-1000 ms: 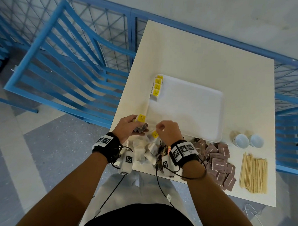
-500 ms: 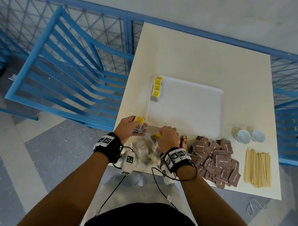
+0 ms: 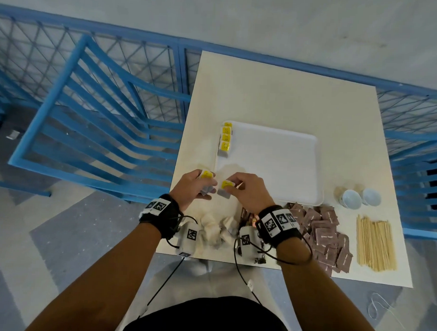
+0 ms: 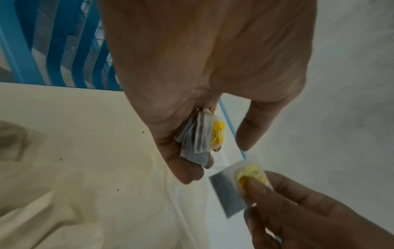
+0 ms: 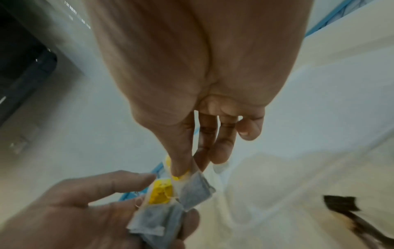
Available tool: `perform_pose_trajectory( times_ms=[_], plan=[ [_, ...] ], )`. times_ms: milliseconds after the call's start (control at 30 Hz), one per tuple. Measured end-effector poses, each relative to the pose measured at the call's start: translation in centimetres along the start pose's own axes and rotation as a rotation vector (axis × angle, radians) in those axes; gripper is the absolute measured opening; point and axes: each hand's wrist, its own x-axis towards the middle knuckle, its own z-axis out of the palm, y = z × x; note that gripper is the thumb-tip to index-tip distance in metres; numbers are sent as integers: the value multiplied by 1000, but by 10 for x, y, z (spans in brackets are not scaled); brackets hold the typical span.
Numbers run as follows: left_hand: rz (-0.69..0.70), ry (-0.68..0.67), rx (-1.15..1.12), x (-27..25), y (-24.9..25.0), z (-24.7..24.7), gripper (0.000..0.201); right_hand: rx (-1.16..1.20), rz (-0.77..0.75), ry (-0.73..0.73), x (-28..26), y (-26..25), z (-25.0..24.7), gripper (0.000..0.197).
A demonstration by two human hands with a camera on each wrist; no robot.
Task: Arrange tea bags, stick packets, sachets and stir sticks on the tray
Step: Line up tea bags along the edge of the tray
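My left hand grips a small stack of yellow-tagged tea bags just left of the white tray. My right hand pinches a single tea bag by its yellow tag between thumb and forefinger, right beside the left hand's stack, over the tray's near left corner. Several tea bags lie in a row along the tray's left edge. Loose tea bags are heaped at the table's near edge below my hands.
Brown sachets are piled at the near right, with stick packets partly hidden by my right wrist. Wooden stir sticks lie further right, behind them two small white cups. Blue railings border the table.
My right hand has lifted from the loose pile with one tea bag and moved up beside the left hand. The left hand has stayed put with its stack.
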Motion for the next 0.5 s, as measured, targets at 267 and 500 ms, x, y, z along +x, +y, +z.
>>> perform_pose_trajectory(
  times_ms=[267,500],
  plan=[
    [52,-30,54,9,21,18,25,59,-20,88,36,-14,-19,18],
    [94,80,45,26,28,21,17,102,29,43,64,-1,-22,11]
  ],
)
